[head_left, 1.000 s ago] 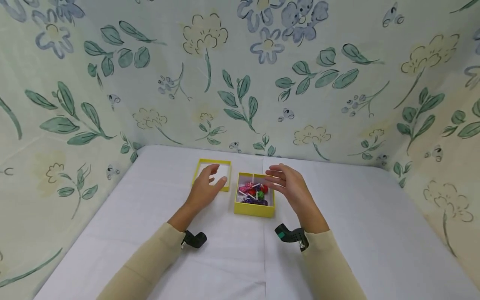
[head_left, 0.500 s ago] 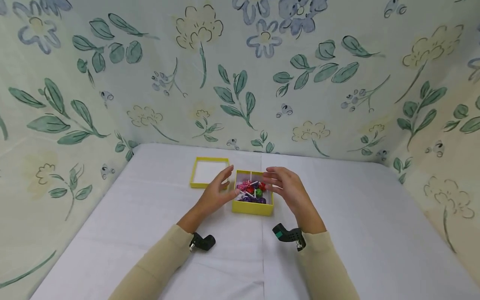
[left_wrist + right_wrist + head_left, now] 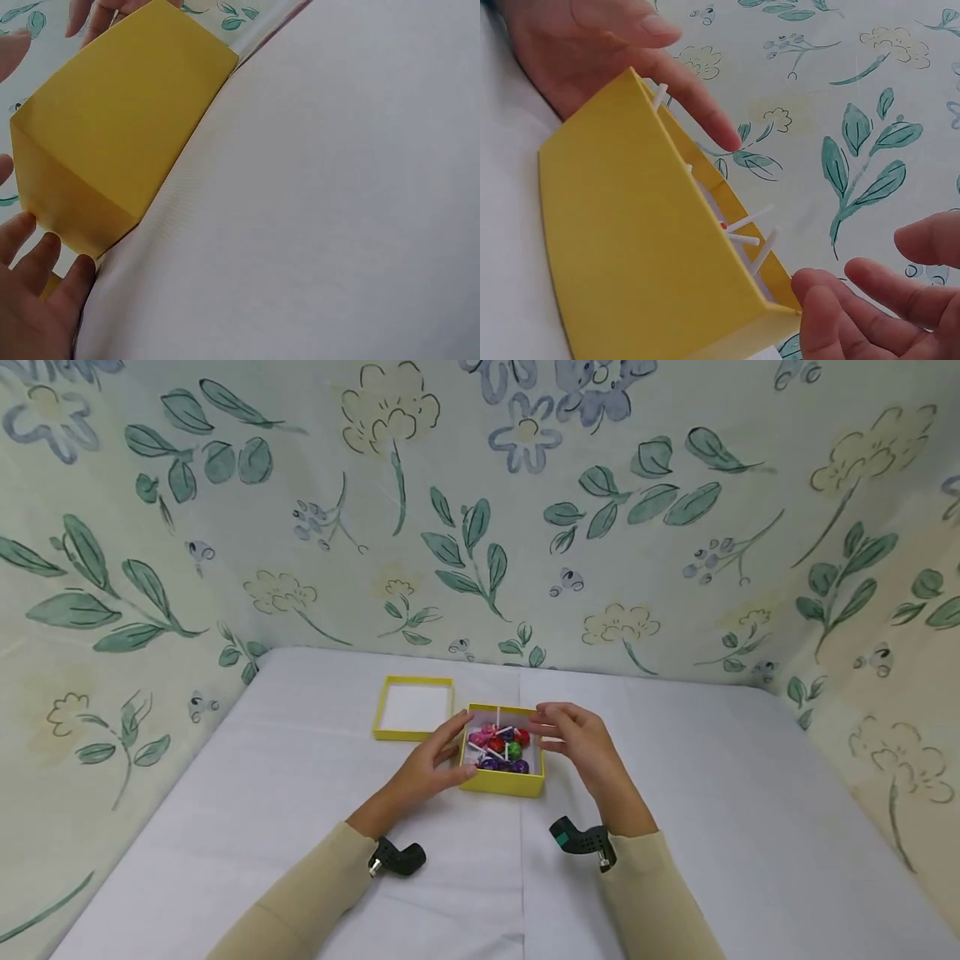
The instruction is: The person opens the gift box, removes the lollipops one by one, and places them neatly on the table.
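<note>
A yellow box (image 3: 501, 783) without its cover stands on the table, holding several wrapped lollipops (image 3: 497, 744) in pink, red, green and purple with white sticks. My left hand (image 3: 420, 764) is at the box's left side, thumb by the front corner; in the left wrist view its fingertips (image 3: 49, 241) touch the yellow side wall. On the other side, my right hand (image 3: 583, 745) is beside the box's right edge with loosely bent fingers. The right wrist view has its fingertips close to a box corner; whether they touch cannot be told. Neither hand holds a lollipop.
The box's yellow-rimmed lid (image 3: 415, 708) lies behind and left of the box, its white inside facing up. A white cloth (image 3: 675, 793) covers the table. Floral fabric (image 3: 480, 543) hangs at the back and sides.
My left hand has moved right, from in front of the lid to the box's left side. The right hand has stayed near the box's right side. The box and lid appear unmoved.
</note>
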